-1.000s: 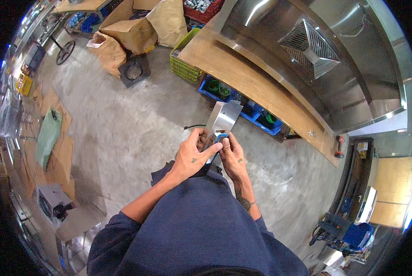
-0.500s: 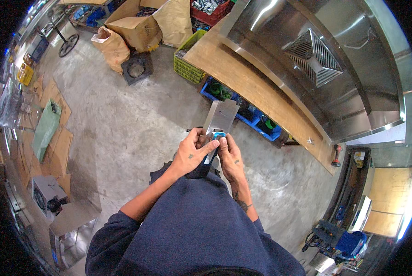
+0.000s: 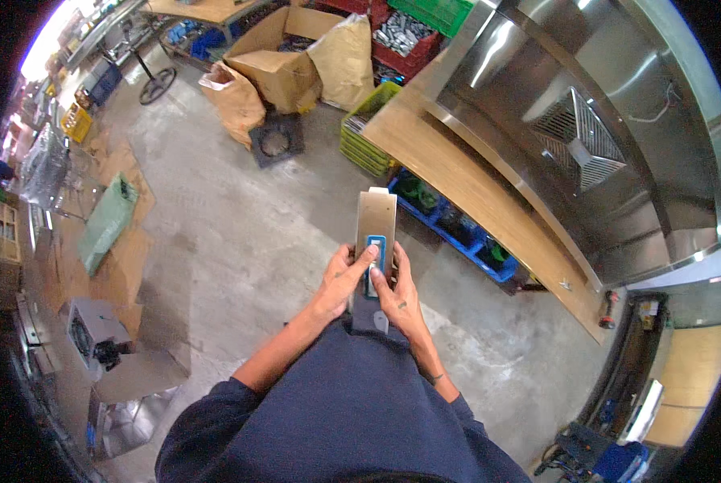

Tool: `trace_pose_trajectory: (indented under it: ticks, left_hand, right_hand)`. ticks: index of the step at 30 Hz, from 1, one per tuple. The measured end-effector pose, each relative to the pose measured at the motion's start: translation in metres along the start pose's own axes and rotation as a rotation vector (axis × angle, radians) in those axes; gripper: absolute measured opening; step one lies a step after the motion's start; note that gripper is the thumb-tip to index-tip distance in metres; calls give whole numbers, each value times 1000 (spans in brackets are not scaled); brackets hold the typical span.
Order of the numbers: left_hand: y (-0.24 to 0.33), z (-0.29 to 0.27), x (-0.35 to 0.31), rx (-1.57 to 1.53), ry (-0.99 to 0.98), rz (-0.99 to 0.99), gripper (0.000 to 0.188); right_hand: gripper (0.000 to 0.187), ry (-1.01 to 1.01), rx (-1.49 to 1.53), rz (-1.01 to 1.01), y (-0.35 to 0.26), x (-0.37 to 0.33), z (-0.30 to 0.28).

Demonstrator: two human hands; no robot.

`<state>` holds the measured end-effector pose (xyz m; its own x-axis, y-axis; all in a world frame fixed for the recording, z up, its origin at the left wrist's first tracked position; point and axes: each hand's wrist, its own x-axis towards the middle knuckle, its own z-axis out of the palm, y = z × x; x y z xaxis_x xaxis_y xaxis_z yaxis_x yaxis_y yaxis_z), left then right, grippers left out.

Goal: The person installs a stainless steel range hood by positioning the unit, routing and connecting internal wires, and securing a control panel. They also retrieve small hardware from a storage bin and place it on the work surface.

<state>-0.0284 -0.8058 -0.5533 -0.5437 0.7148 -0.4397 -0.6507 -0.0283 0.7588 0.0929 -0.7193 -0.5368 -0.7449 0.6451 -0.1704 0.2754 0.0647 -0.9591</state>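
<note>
Both hands meet in front of the chest — left hand (image 3: 338, 283) and right hand (image 3: 397, 294) pinch one upright metal plate (image 3: 374, 221), fingertips on its single blue label (image 3: 373, 256), above the concrete floor (image 3: 216, 233).

Open cardboard box (image 3: 276, 68), brown paper sacks (image 3: 236, 101), yellow-green crate (image 3: 366, 133), blue trays (image 3: 457, 229), long wooden board (image 3: 489, 201).

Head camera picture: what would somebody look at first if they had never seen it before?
First, the two hands in the middle: the left hand and right hand grip a long flat metal plate with a small blue label. Next, the huge shiny steel hood with a square vent grille, upper right. Cardboard boxes sit on the concrete floor, upper left.
</note>
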Motion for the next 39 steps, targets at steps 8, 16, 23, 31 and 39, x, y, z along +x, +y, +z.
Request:
trace_pose_trajectory:
  ticks: [8,16,23,31,39]
  left_hand:
    - [34,-22,31,-79,92,59,37]
    - [108,-49,124,64,281,166,43]
    - [222,-103,233,-103,420,206,58]
    - [332,-170,340,-188,622,292,68]
    - [449,-212,496,-166,507,247,57]
  right_hand:
    - [64,11,-278,-263,-24,58,41]
    - [46,52,-38,-48,-33,196,85]
    - [45,60,229,-185,-95,381,127]
    - [37,-63,556,-40,-142,571,156]
    - [37,232,793,433,-54,726,157]
